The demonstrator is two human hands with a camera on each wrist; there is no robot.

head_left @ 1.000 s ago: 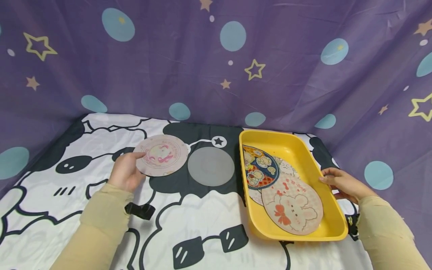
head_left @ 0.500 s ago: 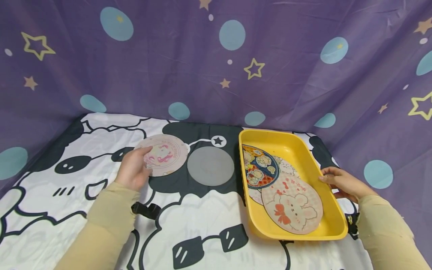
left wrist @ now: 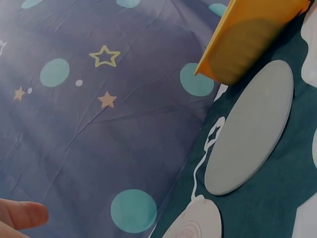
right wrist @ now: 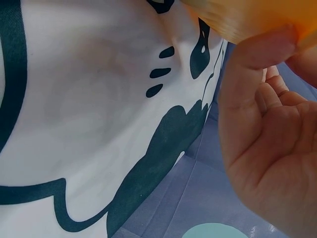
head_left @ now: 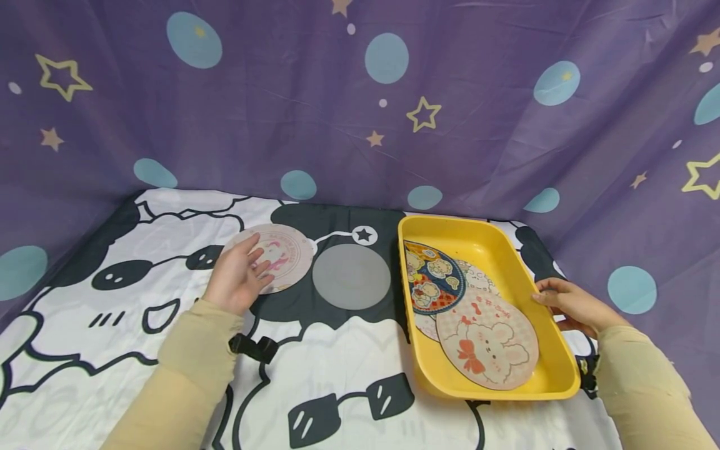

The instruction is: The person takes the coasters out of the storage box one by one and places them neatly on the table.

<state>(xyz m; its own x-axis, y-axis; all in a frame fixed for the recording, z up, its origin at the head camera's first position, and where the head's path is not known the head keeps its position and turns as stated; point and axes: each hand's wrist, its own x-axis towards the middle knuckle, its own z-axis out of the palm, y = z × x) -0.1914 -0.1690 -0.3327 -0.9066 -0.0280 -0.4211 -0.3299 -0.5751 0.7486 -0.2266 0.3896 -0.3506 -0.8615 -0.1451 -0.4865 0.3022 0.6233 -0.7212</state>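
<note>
Lying partly behind the left hand [head_left: 236, 278] in the head view, a pink disc printed with a unicorn [head_left: 289, 250] reaches out past the fingers to the right and beyond them. The left hand is free of any object, palm turned toward the right and fingers loosely parted; whether any part of it touches the disc, I cannot tell. Just to the right of the pink disc lies a plain grey disc [head_left: 351, 277], flat on the cloth.

Farther right stands a yellow tray [head_left: 489, 230], its right wall gripped at the rim by the right hand [head_left: 574, 307]. Inside, a rabbit-printed disc [head_left: 489, 344] lies toward the near end, overlapping a blue-edged disc with bear figures [head_left: 433, 278] that leans against the left wall. Pale patterned parts of what may be one more disc [head_left: 478, 279] show beneath them.

All this rests on a white cloth [head_left: 337, 350] with bold dark outlines, black patches and cartoon sunglasses. Behind hangs a purple curtain [head_left: 315, 94], creased in places, with blue dots and stars in yellow and peach. Both arms wear beige sleeves [head_left: 174, 375].
</note>
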